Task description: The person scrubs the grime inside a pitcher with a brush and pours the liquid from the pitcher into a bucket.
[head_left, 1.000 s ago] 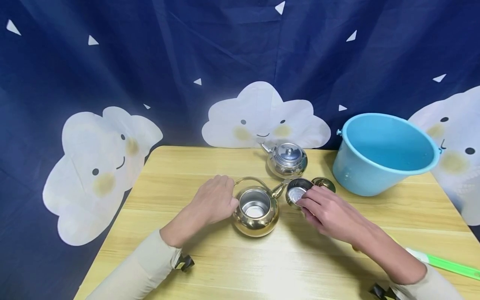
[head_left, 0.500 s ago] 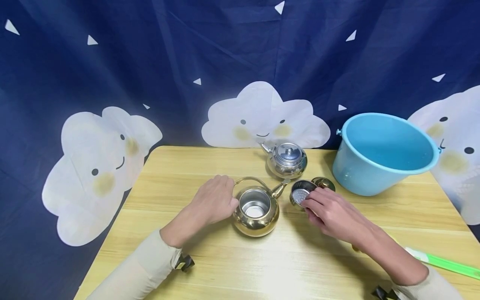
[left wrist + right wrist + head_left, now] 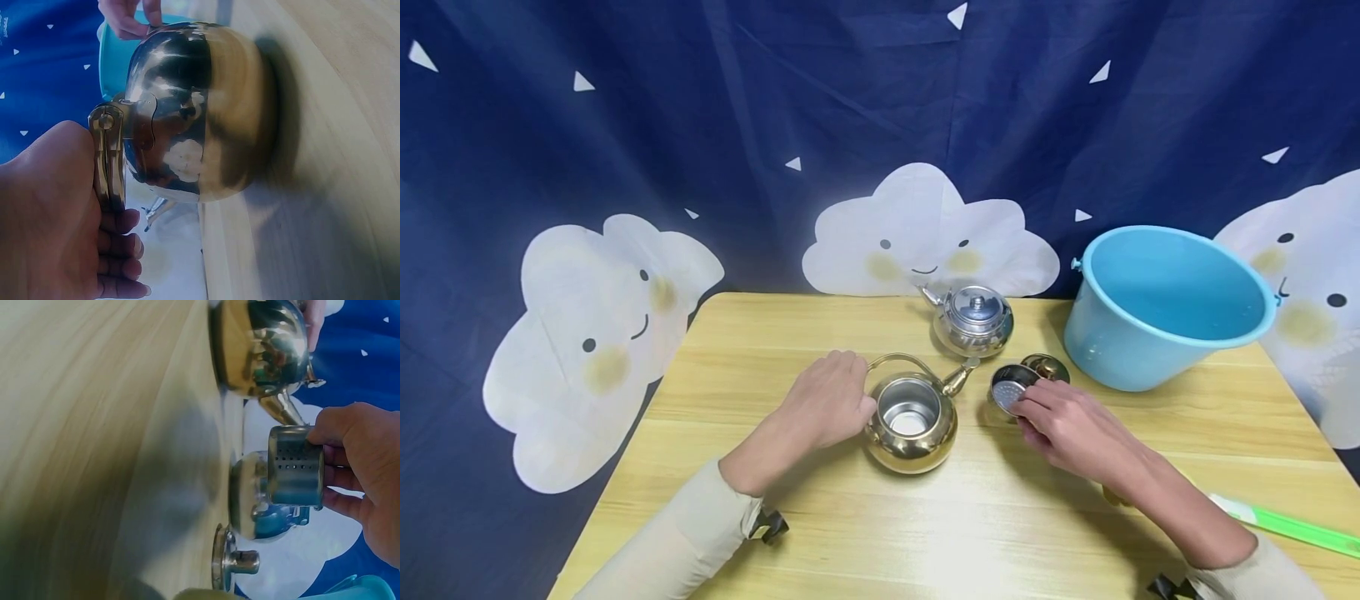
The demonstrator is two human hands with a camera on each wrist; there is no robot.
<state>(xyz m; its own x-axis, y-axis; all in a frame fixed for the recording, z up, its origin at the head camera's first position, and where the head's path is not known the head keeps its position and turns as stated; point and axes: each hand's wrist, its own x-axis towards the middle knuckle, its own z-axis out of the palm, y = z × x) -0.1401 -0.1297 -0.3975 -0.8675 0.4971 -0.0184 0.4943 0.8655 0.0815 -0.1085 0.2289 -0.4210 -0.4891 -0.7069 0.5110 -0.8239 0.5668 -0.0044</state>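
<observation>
My left hand (image 3: 829, 402) grips the handle (image 3: 109, 156) of a gold teapot (image 3: 917, 454), its fingers curled round it. The teapot stands upright and lidless, its mouth showing a bare metal inside and its spout pointing right. To the right of the spout, my right hand (image 3: 1067, 425) pinches the rim of a perforated metal tea strainer (image 3: 296, 465), held above the table with its opening up. The gold lid (image 3: 1047, 368) lies on the table just behind the strainer. Farther back stands a silver teapot (image 3: 973, 325) with its lid on.
A light blue bucket (image 3: 1097, 350) stands at the back right of the wooden table (image 3: 760, 333). Near the right edge lies a tool with a green handle (image 3: 1307, 533). A small gold piece (image 3: 1115, 497) shows partly under my right forearm. A blue curtain (image 3: 850, 83) hangs behind.
My right hand has carried the strainer a little to the right, away from the gold teapot's spout. The left hand and the gold teapot have stayed in place.
</observation>
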